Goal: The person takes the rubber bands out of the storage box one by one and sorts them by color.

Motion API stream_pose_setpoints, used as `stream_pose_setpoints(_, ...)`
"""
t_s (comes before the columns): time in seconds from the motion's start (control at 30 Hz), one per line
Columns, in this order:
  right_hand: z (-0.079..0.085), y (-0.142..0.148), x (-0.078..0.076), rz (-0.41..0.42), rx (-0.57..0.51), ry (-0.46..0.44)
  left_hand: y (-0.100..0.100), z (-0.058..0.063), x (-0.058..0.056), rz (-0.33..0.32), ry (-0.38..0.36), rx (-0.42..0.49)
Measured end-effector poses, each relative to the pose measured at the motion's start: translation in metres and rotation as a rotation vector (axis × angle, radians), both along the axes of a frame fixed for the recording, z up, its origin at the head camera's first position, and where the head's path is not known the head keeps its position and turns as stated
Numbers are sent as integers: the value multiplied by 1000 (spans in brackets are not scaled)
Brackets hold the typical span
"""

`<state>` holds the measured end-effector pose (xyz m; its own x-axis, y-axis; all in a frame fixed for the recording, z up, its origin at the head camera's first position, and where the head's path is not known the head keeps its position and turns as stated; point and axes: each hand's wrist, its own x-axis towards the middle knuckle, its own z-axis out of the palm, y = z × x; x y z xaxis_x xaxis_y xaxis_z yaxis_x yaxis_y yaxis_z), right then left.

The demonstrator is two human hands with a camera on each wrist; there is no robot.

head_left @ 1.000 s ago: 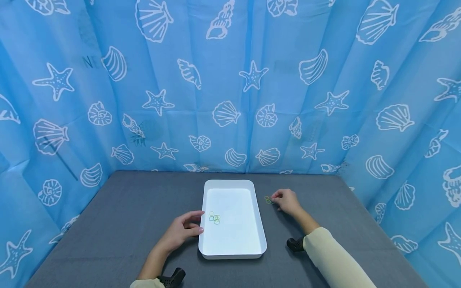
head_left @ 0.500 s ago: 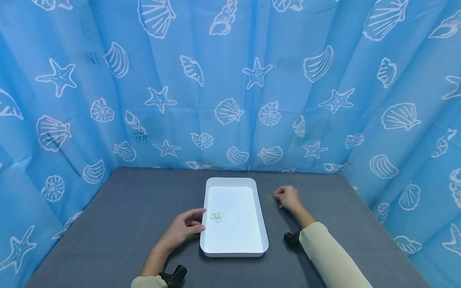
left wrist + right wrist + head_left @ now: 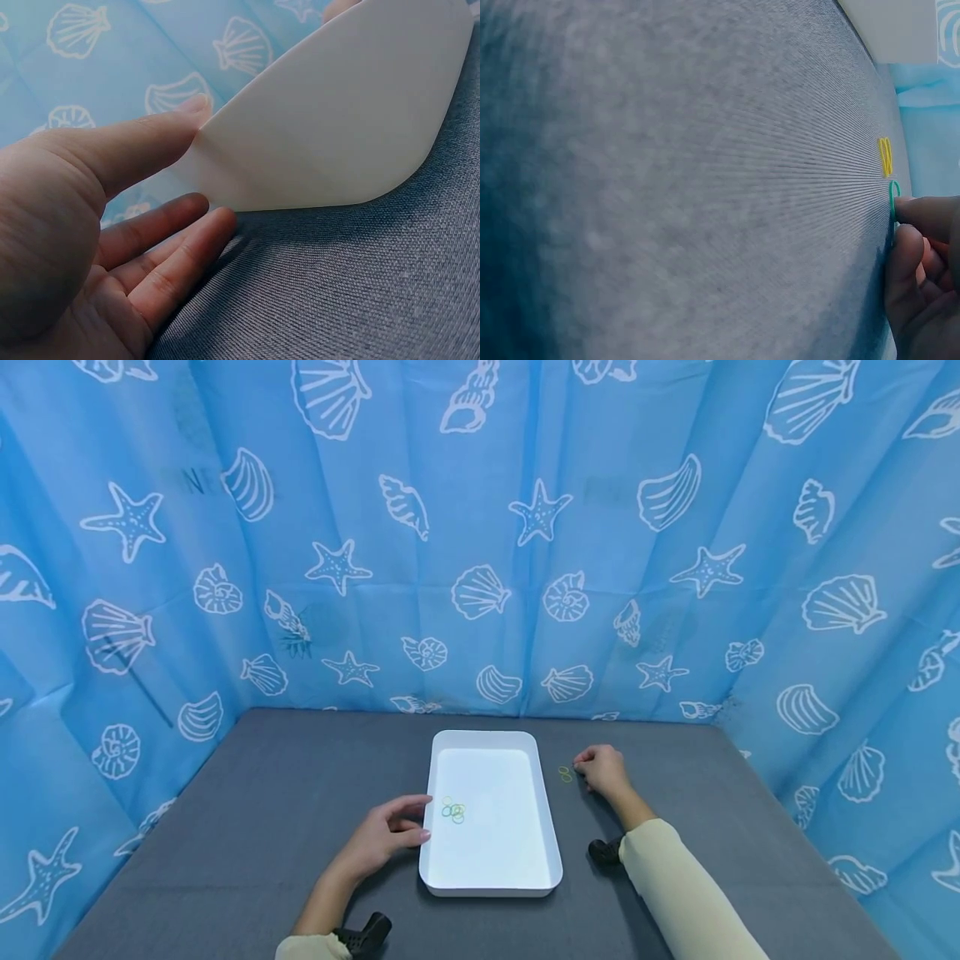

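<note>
My left hand (image 3: 382, 837) is at the left side of a white rectangular tray (image 3: 490, 892). In the left wrist view, its thumb rests on the tray's rim, and the other fingertips touch low on the outer wall. To the right of the tray, my right hand (image 3: 604, 772) pinches a thin green rubber band (image 3: 894, 196) between thumb and forefinger, close over the cloth. Beside those fingertips lie yellow rubber bands (image 3: 565, 774), one just behind the other. Inside the tray, near its left wall, sits a small cluster of green and yellow rubber bands (image 3: 454, 811).
A dark grey cloth (image 3: 300, 777) covers the table. Behind it and along both sides hangs a blue curtain (image 3: 480, 635) with white shells and starfish. Black wrist devices (image 3: 367, 935) are strapped below both hands.
My right hand has drawn slightly away from the yellow bands with the green band, opening a small gap. The left hand keeps its place at the tray. The head view has shifted slightly.
</note>
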<state>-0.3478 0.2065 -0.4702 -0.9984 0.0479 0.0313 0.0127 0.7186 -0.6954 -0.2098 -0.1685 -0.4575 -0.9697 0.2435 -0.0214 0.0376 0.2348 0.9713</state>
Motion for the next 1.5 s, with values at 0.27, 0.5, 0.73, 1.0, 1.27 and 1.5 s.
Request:
stream_pose_setpoints(0.27,1,1,1,-21,4,-28,0,-2,-1,-16,12,7)
stream_pose_setpoints(0.5,4,2,4,3,-30,-23,-4,-29,-16,-9,11,-5)
stream_pose_setpoints(0.73,10,-2,9,42,-55,54,-4,-26,-14,-4,4,0)
stream_pose_setpoints(1.0,19,-16,14,61,-51,104,-1,-10,-5,-21,13,14)
stream_pose_setpoints(1.27,33,-34,19,116,-73,135,-4,-30,-16,-10,4,14)
stream_pose_setpoints(1.5,40,-51,18,135,-122,82,-4,-29,-16,-12,2,22)
